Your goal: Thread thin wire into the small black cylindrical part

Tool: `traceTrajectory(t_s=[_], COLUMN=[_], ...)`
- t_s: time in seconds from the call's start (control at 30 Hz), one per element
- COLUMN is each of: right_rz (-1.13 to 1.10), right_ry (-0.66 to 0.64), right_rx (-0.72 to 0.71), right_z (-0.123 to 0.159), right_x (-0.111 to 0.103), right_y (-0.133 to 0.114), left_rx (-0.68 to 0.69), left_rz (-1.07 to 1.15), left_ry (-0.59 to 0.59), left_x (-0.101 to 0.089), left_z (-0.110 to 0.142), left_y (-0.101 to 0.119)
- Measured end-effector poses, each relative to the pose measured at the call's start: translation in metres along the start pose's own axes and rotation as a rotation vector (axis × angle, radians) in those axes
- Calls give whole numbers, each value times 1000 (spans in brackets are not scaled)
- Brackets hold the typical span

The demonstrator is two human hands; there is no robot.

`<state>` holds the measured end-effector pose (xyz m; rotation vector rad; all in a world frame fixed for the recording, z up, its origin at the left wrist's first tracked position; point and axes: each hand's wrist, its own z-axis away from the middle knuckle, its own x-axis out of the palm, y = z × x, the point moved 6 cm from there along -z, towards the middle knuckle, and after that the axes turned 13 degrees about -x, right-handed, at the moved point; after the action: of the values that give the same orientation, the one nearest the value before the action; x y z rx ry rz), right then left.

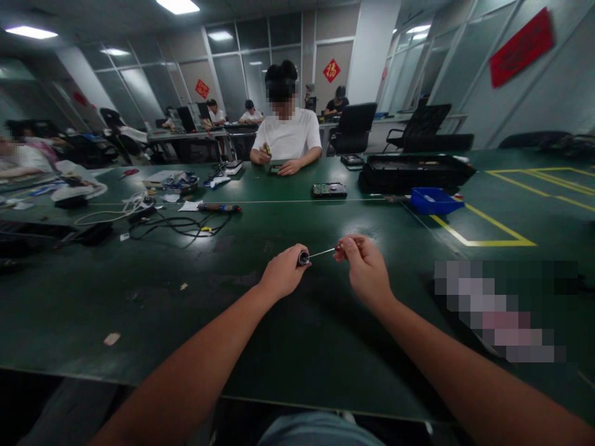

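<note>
Over the table's middle, my left hand [284, 272] is wrapped round a dark cylinder [303, 257] whose round end faces me. A thin metal shaft [321, 253] runs from beside that end toward my right hand [365, 266]. The fingers of my right hand are pinched round the far end of the shaft, where a small dark red part [338, 248] shows. Whether the shaft is fixed in the cylinder I cannot tell. Both hands are held above the green table top [297, 347].
Beyond my hands lies a hard drive [329, 190]. A blue bin [436, 201] and a long black tray [416, 173] are at the right. An electric screwdriver [218, 208] and black cables [179, 228] lie left. Opposite sits a person [286, 133] working with a yellow-handled tool.
</note>
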<state>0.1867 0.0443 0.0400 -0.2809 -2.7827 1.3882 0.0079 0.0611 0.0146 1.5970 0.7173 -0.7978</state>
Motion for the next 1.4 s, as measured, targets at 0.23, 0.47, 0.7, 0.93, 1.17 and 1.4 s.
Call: traceTrajectory(t_s=[0.23,0.47,0.7,0.93,1.17,1.4], right_rz=[261,418,596,647,648,652], right_ry=[-87,-145,-655,-940,-1104,-1048], right_rx=[-63,-141,-120,-167,-186,-141], right_z=[1,-3,12,35,45,37], right_x=[-3,-3,29,55,66,57], right_y=[-7,-19,-9,-10,-9,-8], left_rx=[-1,1,-67,-82,-77,-72], left_rz=[-16,52,120,130,123,117], left_ry=[-13,13,79,82,68,55], left_x=[2,1,-2,0,2,1], left_z=[-2,-2,-3,-5,-4,-3], left_y=[-3,-5,-10,-12,-11,-10])
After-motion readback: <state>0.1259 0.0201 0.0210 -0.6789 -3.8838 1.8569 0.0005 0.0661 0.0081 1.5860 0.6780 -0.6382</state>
